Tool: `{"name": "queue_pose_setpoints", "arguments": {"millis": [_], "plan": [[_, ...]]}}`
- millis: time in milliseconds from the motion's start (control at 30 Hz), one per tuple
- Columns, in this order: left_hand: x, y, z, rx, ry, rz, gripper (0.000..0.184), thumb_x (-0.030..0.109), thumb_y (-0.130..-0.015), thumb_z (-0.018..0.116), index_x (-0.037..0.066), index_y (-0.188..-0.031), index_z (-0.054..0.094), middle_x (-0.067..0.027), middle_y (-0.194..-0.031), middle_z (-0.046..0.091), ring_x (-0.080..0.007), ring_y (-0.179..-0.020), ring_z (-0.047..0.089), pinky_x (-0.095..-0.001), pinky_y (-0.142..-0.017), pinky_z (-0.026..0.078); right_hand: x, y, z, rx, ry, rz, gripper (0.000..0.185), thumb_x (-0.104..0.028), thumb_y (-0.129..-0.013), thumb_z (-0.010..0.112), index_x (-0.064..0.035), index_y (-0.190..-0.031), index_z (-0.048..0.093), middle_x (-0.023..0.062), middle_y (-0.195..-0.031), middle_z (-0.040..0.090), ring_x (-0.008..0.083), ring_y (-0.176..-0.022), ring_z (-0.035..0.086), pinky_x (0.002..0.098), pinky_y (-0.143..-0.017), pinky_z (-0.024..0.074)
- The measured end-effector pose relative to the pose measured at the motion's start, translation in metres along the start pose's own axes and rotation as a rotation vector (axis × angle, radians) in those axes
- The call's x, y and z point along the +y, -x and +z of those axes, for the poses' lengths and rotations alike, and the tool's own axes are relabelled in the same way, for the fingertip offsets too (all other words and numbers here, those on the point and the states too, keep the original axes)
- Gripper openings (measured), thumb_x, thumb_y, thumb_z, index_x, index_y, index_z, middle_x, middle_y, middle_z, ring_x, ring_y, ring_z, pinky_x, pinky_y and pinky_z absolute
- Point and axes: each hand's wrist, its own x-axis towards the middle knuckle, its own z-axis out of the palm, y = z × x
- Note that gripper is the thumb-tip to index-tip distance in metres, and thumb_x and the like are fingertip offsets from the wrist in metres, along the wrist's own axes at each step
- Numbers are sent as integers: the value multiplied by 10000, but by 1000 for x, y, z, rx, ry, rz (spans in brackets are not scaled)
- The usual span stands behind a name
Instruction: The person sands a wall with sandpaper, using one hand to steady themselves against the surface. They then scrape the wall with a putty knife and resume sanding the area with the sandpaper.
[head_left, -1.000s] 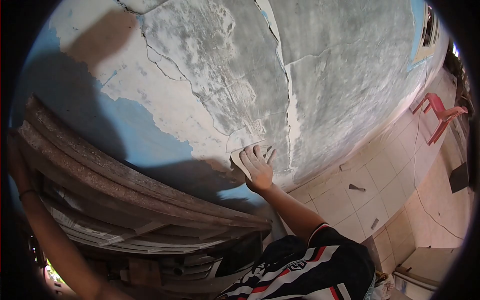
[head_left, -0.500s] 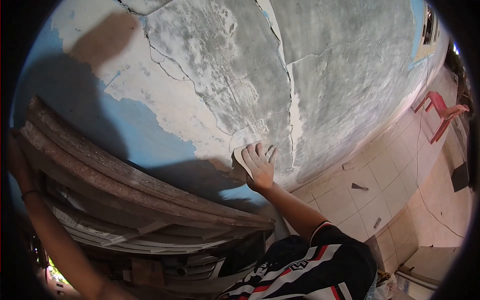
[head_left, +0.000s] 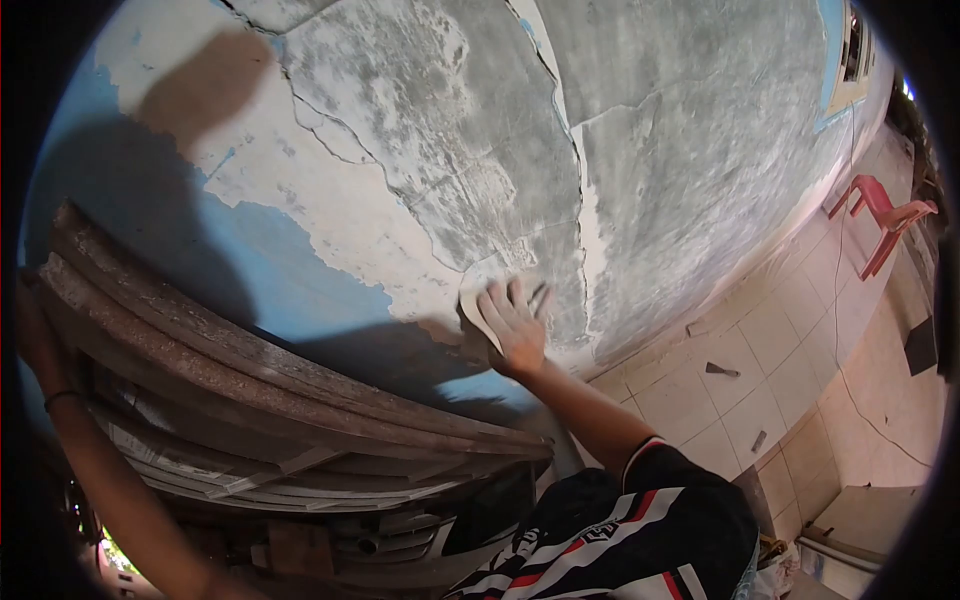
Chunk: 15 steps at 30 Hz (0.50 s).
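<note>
My right hand (head_left: 513,325) lies against the wall (head_left: 640,170), back toward me and fingers spread over a pale sheet of sandpaper (head_left: 477,308). The sheet shows along the hand's left edge, pressed to the patched plaster; its grit side is hidden. Close by, cracks run through the grey and white plaster. At far left my left hand (head_left: 38,325) rests at the end of a long brown, rough-edged frame (head_left: 270,375). Shadow and the picture's border hide its fingers. A dark band circles that wrist.
A scraper (head_left: 722,370) and a small grey piece (head_left: 758,441) lie on the floor tiles (head_left: 690,410). Farther right stands a red plastic chair (head_left: 882,222), with a thin cable (head_left: 838,350) running past it. A window (head_left: 852,60) is set in the wall.
My right hand has slid slightly left on the wall with the sandpaper and looks more blurred. The view has shifted a little; my left hand stays by the frame.
</note>
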Motion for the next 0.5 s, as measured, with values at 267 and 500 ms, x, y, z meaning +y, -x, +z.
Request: {"name": "queue_pose_setpoints", "arguments": {"millis": [267, 500], "plan": [[-8, -3, 8, -28, -37, 38, 379, 377, -900, 375, 73, -939, 599, -29, -904, 608, -125, -798, 549, -306, -754, 422, -5, -17, -5, 90, -36, -15, 440, -178, -744, 486, -46, -1160, 536, 149, -1212, 513, 392, -1157, 437, 693, -959, 55], [-14, -6, 10, -29, -76, 57, 370, 368, -897, 377, 74, -936, 600, -30, -896, 612, -128, -788, 552, -310, -744, 423, -15, -46, -21, 168, -49, -21, 459, -178, -775, 486, -31, -1209, 515, 157, -1287, 473, 398, -1224, 388, 655, -993, 2]]}}
